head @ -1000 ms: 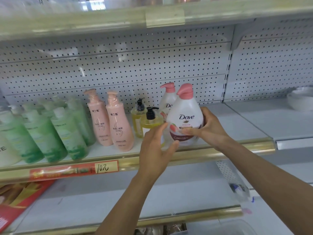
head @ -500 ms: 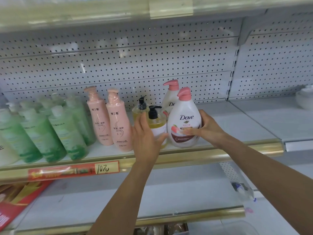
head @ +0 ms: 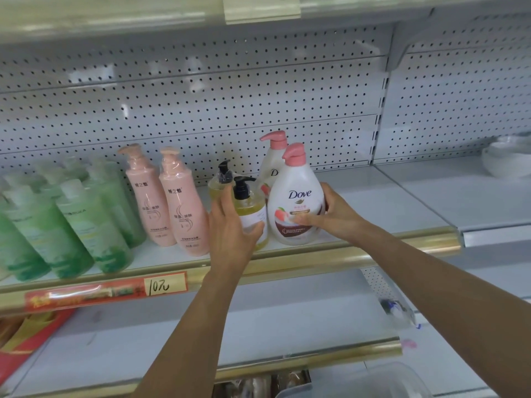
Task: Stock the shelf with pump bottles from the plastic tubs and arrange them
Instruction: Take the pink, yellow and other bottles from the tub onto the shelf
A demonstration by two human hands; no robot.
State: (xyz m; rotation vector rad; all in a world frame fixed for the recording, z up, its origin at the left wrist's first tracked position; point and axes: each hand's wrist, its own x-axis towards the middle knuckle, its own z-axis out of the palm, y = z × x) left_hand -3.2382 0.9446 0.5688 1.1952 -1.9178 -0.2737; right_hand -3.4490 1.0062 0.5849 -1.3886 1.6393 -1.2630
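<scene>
Left grip [head: 230, 225], previously open near the Dove bottle [head: 296, 202], closed on the yellow bottle [head: 253, 216]; right grip [head: 330, 216] kept holding the Dove bottle, so front-row alignment on the shelf [head: 373, 214] proceeded.

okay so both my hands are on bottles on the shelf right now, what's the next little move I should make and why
Probably let go with both hands and reach for more stock. The left hand wraps the front yellow bottle and the right hand holds the front Dove bottle; both stand upright, side by side near the shelf edge, labels forward, with bare shelf to their right.
</scene>
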